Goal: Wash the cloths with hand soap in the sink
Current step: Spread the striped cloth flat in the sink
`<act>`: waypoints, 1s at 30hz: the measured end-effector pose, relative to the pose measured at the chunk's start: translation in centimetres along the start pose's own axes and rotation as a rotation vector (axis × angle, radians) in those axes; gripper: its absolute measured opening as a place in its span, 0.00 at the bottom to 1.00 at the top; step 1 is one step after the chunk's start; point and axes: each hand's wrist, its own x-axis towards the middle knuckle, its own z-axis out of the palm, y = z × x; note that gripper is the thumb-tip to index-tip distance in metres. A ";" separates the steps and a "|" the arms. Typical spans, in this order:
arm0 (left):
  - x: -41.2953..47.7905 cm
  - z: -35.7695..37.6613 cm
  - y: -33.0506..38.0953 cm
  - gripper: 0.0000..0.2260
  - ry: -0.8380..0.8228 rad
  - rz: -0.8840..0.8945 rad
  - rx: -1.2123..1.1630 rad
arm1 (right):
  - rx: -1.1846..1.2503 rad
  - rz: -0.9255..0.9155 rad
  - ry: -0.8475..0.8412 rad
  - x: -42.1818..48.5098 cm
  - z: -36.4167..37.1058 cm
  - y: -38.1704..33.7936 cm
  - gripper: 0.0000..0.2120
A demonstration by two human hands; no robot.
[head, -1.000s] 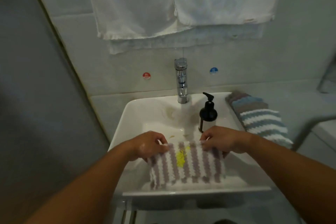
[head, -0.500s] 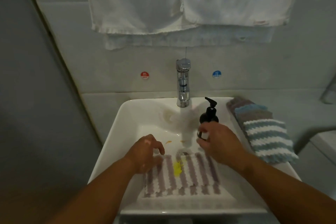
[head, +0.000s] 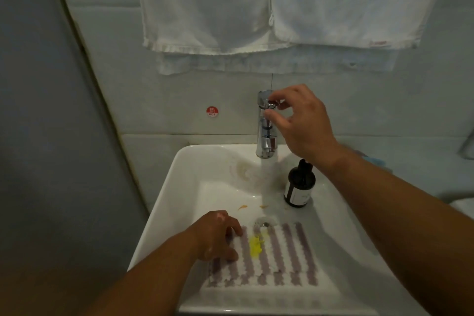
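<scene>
Head view: in the sink [head: 164, 213], the left hand [head: 218, 236] presses on the striped cloth [head: 277, 256], probably pinning it by the drain. The right hand [head: 297, 120] pinches the top of the tap [head: 266, 136], presumably to adjust the water. The soap bottle [head: 298, 183] stands within reach.

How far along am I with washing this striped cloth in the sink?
Early. Done: the striped cloth lies flat in the sink under your left hand. In hand: your right hand pinches the faucet handle. Left: soaping and scrubbing; the yellow stain shows, no lather, and the soap bottle stands untouched.
</scene>
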 end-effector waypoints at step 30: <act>0.0 -0.4 0.0 0.26 -0.015 -0.067 -0.031 | 0.125 0.130 0.090 3.2 0.2 -0.8 0.05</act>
